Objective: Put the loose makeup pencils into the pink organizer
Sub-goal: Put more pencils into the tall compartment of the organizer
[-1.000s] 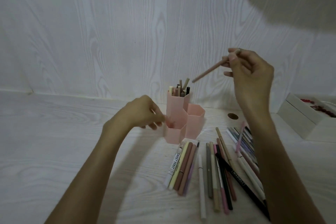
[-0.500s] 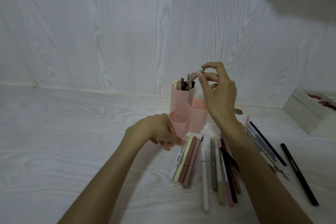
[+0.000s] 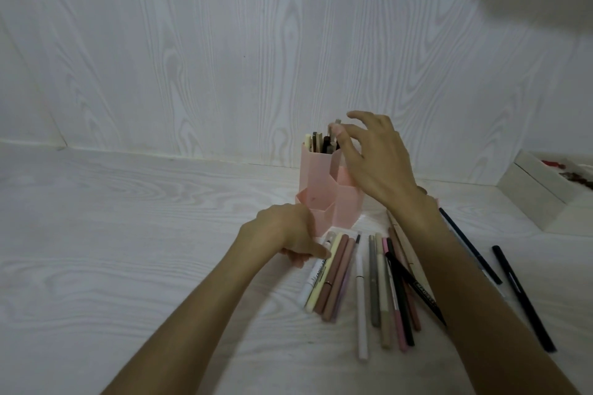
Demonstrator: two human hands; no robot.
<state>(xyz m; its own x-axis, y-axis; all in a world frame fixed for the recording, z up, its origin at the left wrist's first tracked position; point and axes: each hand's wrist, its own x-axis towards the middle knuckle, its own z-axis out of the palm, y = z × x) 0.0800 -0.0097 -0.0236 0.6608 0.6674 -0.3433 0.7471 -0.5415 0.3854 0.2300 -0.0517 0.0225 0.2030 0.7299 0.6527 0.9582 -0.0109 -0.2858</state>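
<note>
The pink organizer (image 3: 321, 183) stands on the white table near the wall. Several pencils (image 3: 321, 142) stick out of its tall back compartment. My right hand (image 3: 375, 163) hovers over that compartment with fingers spread, the thumb touching the top of one upright pencil (image 3: 337, 122). My left hand (image 3: 285, 234) is in front of the organizer, curled fingertips resting on a white pencil (image 3: 313, 279) in a small bundle of loose pencils (image 3: 335, 276). More loose pencils (image 3: 385, 292) lie between my forearms.
Two black pens (image 3: 523, 298) and a dark blue one (image 3: 468, 244) lie right of my right forearm. An open white box (image 3: 542, 196) holding red items sits at the far right edge. The wood-grain wall rises just behind the organizer.
My right hand brought a brown pencil down into the tall compartment and spread its fingers. My left hand slid from the organizer's base onto the loose pencils.
</note>
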